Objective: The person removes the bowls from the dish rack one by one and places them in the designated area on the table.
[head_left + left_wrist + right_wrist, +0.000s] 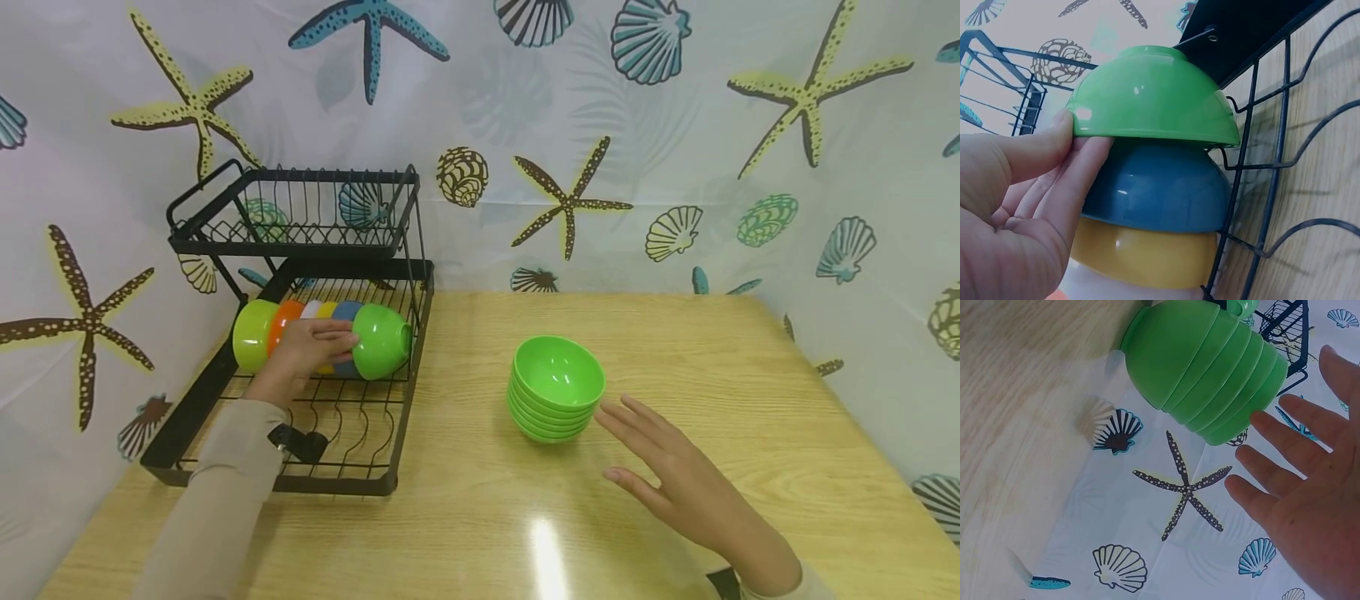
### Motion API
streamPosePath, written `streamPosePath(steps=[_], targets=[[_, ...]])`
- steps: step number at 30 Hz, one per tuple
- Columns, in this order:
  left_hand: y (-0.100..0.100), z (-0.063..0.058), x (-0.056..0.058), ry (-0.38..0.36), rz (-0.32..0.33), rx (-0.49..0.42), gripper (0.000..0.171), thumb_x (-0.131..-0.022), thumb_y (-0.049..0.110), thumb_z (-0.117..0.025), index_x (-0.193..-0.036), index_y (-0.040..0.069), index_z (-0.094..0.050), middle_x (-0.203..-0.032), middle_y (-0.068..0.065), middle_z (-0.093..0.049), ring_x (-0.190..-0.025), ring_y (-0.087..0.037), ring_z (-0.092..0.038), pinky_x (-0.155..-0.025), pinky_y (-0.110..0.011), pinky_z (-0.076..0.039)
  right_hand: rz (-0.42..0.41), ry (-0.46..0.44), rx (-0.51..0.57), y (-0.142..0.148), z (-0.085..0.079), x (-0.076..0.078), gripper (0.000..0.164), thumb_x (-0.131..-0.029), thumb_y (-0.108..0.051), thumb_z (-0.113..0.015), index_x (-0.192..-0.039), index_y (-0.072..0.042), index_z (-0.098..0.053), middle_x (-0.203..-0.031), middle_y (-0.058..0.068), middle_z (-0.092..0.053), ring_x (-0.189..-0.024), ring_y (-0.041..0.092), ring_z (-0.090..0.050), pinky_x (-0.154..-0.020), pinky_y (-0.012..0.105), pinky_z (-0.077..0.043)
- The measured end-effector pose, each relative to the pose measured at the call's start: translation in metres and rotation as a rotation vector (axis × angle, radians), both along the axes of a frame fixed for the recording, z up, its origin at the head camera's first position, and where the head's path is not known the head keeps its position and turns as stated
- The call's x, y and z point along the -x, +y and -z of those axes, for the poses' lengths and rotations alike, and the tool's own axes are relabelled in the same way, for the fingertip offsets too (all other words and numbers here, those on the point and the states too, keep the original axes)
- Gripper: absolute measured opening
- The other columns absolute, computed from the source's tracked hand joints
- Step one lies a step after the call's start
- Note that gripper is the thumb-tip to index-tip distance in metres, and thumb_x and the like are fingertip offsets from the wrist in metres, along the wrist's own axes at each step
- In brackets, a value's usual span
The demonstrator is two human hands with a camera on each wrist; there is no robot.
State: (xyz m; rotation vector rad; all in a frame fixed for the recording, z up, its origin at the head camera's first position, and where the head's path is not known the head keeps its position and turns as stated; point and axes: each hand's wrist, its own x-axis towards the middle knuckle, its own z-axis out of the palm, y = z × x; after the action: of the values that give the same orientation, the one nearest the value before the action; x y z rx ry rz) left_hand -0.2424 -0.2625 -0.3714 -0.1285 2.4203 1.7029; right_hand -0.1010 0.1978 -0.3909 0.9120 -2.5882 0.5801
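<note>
In the head view my left hand (300,348) reaches into the lower tier of a black dish rack (337,485). It pinches the rim of a green bowl (1154,103), thumb outside and fingers under the edge in the left wrist view. That bowl ends a row lying on its side, beside a blue bowl (1160,187) and a yellow bowl (1147,256). White, orange (283,320) and yellow-green bowls (253,337) follow leftward. My right hand (678,487) hovers with fingers extended, just right of an upright stack of green bowls (553,417) on the table.
The rack's upper tier (285,248) overhangs the back of the row of bowls. A wooden table (480,517) runs up to a curtain (480,108) printed with shells and starfish, which hangs behind and at both sides.
</note>
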Motion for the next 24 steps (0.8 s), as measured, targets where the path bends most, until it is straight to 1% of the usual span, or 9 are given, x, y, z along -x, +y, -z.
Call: streamPosePath(steps=[5, 8, 10, 12, 15, 17, 20, 22, 24], targets=[[-0.004, 0.003, 0.002, -0.032, -0.029, -0.070, 0.058, -0.092, 0.022, -0.066, -0.140, -0.003, -0.044, -0.138, -0.022, -0.049, -0.097, -0.011, -0.068, -0.095, -0.034, -0.050, -0.018, 0.006, -0.008, 0.001, 0.001, 0.001, 0.057, -0.087, -0.024, -0.071, -0.140, -0.019, -0.050, -0.144, 0.003, -0.048, -0.141, 0.028, -0.029, -0.099, 0.060, -0.039], [-0.005, 0.003, 0.002, -0.035, -0.035, -0.099, 0.057, -0.091, 0.020, -0.066, -0.139, -0.004, -0.045, -0.137, -0.023, -0.048, -0.090, -0.007, -0.068, -0.093, -0.032, -0.051, -0.016, -0.003, -0.021, 0.002, 0.002, 0.002, 0.056, -0.087, -0.024, -0.071, -0.139, -0.017, -0.051, -0.145, 0.003, -0.048, -0.143, 0.027, -0.027, -0.101, 0.059, -0.039], [-0.006, 0.004, 0.002, -0.030, -0.037, -0.114, 0.056, -0.092, 0.019, -0.066, -0.138, -0.004, -0.046, -0.132, -0.021, -0.052, -0.088, -0.005, -0.068, -0.092, -0.030, -0.052, -0.016, -0.003, -0.027, 0.002, 0.003, 0.002, 0.055, -0.087, -0.024, -0.071, -0.139, -0.017, -0.052, -0.145, 0.003, -0.048, -0.142, 0.026, -0.028, -0.107, 0.052, -0.037], [-0.008, 0.005, 0.002, -0.026, -0.040, -0.139, 0.056, -0.091, 0.018, -0.066, -0.138, -0.005, -0.045, -0.120, -0.014, -0.059, -0.085, -0.004, -0.068, -0.089, -0.027, -0.053, -0.018, 0.005, -0.029, 0.002, 0.005, 0.002, 0.056, -0.087, -0.024, -0.071, -0.139, -0.019, -0.051, -0.145, 0.002, -0.047, -0.142, 0.024, -0.030, -0.113, 0.041, -0.033], [-0.012, 0.006, 0.001, -0.017, -0.038, -0.247, 0.053, -0.092, 0.013, -0.065, -0.137, -0.007, -0.046, -0.101, 0.001, -0.065, -0.082, -0.004, -0.068, -0.084, -0.022, -0.054, -0.024, 0.016, -0.024, 0.003, 0.006, 0.002, 0.056, -0.086, -0.024, -0.071, -0.139, -0.021, -0.051, -0.144, 0.001, -0.049, -0.140, 0.023, -0.033, -0.116, 0.024, -0.024], [-0.015, 0.005, 0.000, -0.018, -0.038, -0.351, 0.040, -0.091, 0.009, -0.065, -0.128, -0.002, -0.056, -0.093, 0.005, -0.066, -0.081, -0.005, -0.069, -0.081, -0.021, -0.055, -0.026, 0.021, -0.018, 0.003, 0.006, 0.003, 0.056, -0.086, -0.023, -0.072, -0.138, -0.019, -0.053, -0.142, 0.001, -0.050, -0.139, 0.024, -0.035, -0.116, 0.021, -0.021], [-0.019, 0.003, 0.000, -0.030, -0.039, -0.469, 0.016, -0.091, 0.006, -0.064, -0.105, 0.011, -0.070, -0.090, 0.004, -0.068, -0.080, -0.008, -0.070, -0.079, -0.021, -0.056, -0.027, 0.030, -0.014, 0.002, 0.006, 0.003, 0.055, -0.085, -0.023, -0.073, -0.136, -0.017, -0.055, -0.140, 0.003, -0.052, -0.136, 0.027, -0.039, -0.115, 0.019, -0.022], [-0.020, 0.002, 0.000, -0.037, -0.031, -0.480, 0.014, -0.090, 0.007, -0.065, -0.090, 0.019, -0.071, -0.091, 0.004, -0.068, -0.080, -0.008, -0.070, -0.078, -0.021, -0.056, -0.029, 0.028, -0.015, 0.002, 0.006, 0.003, 0.054, -0.085, -0.023, -0.073, -0.135, -0.016, -0.055, -0.140, 0.005, -0.053, -0.135, 0.028, -0.040, -0.114, 0.019, -0.023], [-0.020, 0.002, -0.001, -0.043, -0.025, -0.470, 0.015, -0.090, 0.007, -0.066, -0.088, 0.022, -0.072, -0.091, 0.004, -0.068, -0.081, -0.008, -0.069, -0.078, -0.021, -0.056, -0.033, 0.023, -0.019, 0.001, 0.006, 0.004, 0.054, -0.085, -0.023, -0.073, -0.135, -0.015, -0.055, -0.140, 0.005, -0.053, -0.135, 0.030, -0.040, -0.114, 0.023, -0.026]])
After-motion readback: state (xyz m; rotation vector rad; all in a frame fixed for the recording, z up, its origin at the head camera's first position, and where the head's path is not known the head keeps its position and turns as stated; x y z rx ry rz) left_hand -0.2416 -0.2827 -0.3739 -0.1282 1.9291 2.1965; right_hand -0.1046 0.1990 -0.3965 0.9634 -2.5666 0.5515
